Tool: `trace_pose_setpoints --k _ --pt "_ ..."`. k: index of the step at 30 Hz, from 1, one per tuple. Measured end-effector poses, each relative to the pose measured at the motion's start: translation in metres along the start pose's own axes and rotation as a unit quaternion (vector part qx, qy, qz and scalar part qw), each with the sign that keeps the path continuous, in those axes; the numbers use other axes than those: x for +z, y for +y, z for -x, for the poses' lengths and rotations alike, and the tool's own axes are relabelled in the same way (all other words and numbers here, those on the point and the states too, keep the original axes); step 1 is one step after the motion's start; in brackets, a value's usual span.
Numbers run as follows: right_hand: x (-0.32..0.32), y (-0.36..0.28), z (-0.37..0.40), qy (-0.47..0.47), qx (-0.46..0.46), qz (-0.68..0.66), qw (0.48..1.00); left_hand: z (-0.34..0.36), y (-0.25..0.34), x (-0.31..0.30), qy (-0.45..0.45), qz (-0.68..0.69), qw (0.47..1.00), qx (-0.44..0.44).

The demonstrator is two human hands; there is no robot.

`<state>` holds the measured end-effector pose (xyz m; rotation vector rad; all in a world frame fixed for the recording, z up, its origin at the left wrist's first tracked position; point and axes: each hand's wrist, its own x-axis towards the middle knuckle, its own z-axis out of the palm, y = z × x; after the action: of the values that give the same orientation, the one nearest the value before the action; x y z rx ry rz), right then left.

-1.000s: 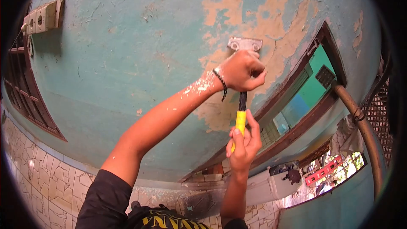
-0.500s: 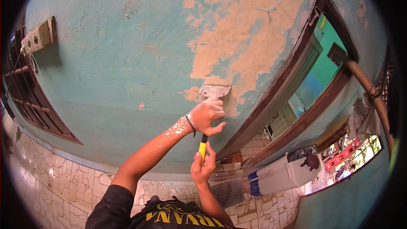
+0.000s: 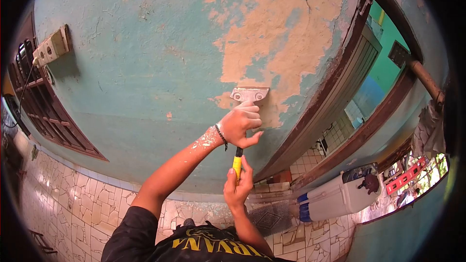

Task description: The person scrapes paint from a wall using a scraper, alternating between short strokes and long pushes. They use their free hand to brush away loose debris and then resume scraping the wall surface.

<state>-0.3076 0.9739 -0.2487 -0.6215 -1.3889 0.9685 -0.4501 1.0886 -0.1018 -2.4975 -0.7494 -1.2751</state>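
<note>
A wide metal scraper point(image 3: 249, 95) has its blade on the turquoise wall point(image 3: 126, 82), at the lower edge of a patch of bare tan plaster point(image 3: 262, 48). My left hand point(image 3: 240, 126) is wrapped round the upper handle just below the blade, its thumb sticking out to the right. White flecks cover the wrist near a dark bracelet. Lower down, the fingers of my right hand point(image 3: 238, 187) close round the yellow end of the handle point(image 3: 237, 165).
A socket box point(image 3: 52, 48) and a brown shuttered window point(image 3: 58, 121) are at left. A brown doorframe point(image 3: 320, 102) stands at right. Near it are a whitish container point(image 3: 335, 199), a red level-like tool point(image 3: 407, 177) and a pole point(image 3: 427, 81). Tiles point(image 3: 82, 204) cover the floor.
The view has shifted a little, with the wall features now farther right and higher. The scraper blade sits slightly higher on the wall. Both hands keep their hold on the handle.
</note>
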Motion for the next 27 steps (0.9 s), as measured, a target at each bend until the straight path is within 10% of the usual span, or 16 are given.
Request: trace_pose_setpoints --k 27 --pt "-0.02 -0.055 -0.024 0.006 0.044 0.026 0.999 -0.031 -0.008 0.011 0.104 0.069 0.992 0.019"
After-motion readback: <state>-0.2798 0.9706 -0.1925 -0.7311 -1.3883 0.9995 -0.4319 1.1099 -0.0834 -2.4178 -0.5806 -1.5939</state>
